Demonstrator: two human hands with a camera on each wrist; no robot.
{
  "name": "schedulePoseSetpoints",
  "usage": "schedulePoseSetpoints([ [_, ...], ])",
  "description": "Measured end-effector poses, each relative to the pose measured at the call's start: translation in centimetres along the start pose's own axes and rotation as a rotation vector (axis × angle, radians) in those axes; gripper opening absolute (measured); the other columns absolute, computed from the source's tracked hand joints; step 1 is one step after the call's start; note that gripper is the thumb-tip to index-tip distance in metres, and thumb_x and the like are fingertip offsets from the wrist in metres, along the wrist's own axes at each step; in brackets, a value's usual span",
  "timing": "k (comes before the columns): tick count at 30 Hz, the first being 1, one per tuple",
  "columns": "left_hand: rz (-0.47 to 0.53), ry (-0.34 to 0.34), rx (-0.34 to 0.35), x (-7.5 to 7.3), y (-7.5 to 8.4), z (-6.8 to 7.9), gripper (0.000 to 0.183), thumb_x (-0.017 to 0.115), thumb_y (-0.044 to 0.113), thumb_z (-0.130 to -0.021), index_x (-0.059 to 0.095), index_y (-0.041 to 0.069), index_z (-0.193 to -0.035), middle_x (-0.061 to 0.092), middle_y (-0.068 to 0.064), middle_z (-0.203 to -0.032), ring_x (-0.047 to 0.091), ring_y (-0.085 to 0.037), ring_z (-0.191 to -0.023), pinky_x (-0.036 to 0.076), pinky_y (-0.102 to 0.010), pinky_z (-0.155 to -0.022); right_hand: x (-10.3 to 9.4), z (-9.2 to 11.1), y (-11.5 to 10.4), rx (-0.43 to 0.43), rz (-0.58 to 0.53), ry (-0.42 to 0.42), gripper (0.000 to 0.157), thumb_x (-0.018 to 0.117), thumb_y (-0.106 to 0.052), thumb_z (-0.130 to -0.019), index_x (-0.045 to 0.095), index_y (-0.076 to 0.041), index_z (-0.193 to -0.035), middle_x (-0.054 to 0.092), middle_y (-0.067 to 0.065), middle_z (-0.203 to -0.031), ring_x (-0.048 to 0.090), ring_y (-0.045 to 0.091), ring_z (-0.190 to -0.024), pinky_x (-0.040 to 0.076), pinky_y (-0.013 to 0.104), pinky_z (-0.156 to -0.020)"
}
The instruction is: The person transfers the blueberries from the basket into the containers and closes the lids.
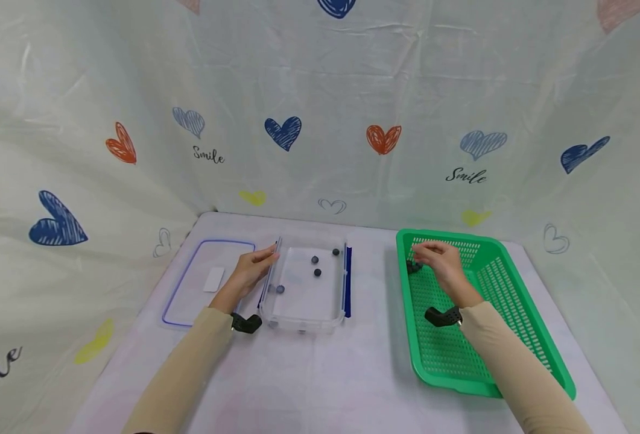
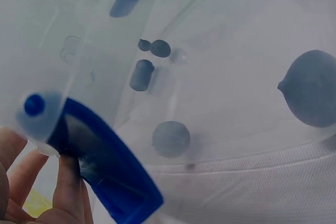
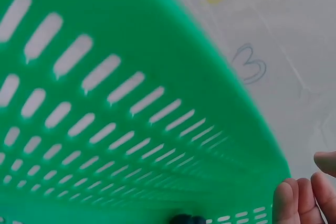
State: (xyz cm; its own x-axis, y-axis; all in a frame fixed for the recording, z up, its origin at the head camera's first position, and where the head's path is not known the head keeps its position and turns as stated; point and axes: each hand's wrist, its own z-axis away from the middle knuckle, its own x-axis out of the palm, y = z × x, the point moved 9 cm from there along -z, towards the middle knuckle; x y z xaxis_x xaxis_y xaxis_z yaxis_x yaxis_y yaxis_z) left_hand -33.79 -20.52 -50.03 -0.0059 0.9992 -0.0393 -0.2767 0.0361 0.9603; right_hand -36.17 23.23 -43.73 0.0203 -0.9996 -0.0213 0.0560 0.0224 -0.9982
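Observation:
My left hand grips the left side of a clear plastic container with blue side latches. In the left wrist view its fingers curl at a blue latch. Several small dark balls lie scattered inside the container; up close, one ball has a pointed nub. Over the far left corner of a green basket is my right hand, fingers loosely bent, with nothing visible in them. Dark balls sit below its fingertips in the basket, partly hidden.
Left of the container lies a clear lid with a blue rim, partly behind my left forearm. A small white rectangle lies on it. A patterned curtain hangs behind and beside the white-covered table.

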Motion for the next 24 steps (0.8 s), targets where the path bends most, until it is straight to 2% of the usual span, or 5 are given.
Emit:
schedulePoseSetpoints([
  [9,0.001,-0.006,0.003,0.1,0.0,0.1,0.053,0.064,0.021,-0.100,0.046,0.007,-0.148,0.034,-0.012,-0.158,0.030,-0.025,-0.145,0.032,-0.038,-0.115,-1.6,-0.6,1.5,0.039,-0.003,0.072,0.029,0.070,-0.009,-0.094,0.060,0.011,-0.113,0.071,0.003,-0.088,0.069,0.016,-0.078,0.059,0.026,-0.074],
  [14,0.004,0.002,0.001,0.0,0.0,0.1,0.053,0.065,0.020,-0.100,0.046,0.007,-0.147,0.035,-0.012,-0.157,0.032,-0.025,-0.144,0.033,-0.038,-0.115,-2.3,-0.9,2.2,0.039,0.073,0.110,0.031,0.070,-0.010,-0.095,0.060,0.012,-0.114,0.072,0.001,-0.088,0.070,0.014,-0.077,0.059,0.031,-0.079],
  [19,0.002,0.005,-0.007,0.0,0.0,0.2,0.053,0.065,0.021,-0.099,0.047,0.008,-0.148,0.034,-0.011,-0.158,0.032,-0.025,-0.145,0.033,-0.037,-0.115,-2.8,-1.1,2.8,0.040,0.183,0.152,0.031,0.068,-0.012,-0.096,0.062,0.012,-0.114,0.070,-0.002,-0.087,0.068,0.008,-0.073,0.058,0.043,-0.088],
  [24,0.004,0.000,-0.004,0.0,0.1,0.2,0.053,0.065,0.021,-0.100,0.046,0.008,-0.148,0.034,-0.010,-0.158,0.032,-0.024,-0.145,0.033,-0.037,-0.115,-3.3,-1.1,3.3,0.051,0.256,0.196,0.033,0.071,-0.017,-0.095,0.064,0.009,-0.114,0.066,0.000,-0.088,0.068,0.015,-0.079,0.055,0.049,-0.091],
])
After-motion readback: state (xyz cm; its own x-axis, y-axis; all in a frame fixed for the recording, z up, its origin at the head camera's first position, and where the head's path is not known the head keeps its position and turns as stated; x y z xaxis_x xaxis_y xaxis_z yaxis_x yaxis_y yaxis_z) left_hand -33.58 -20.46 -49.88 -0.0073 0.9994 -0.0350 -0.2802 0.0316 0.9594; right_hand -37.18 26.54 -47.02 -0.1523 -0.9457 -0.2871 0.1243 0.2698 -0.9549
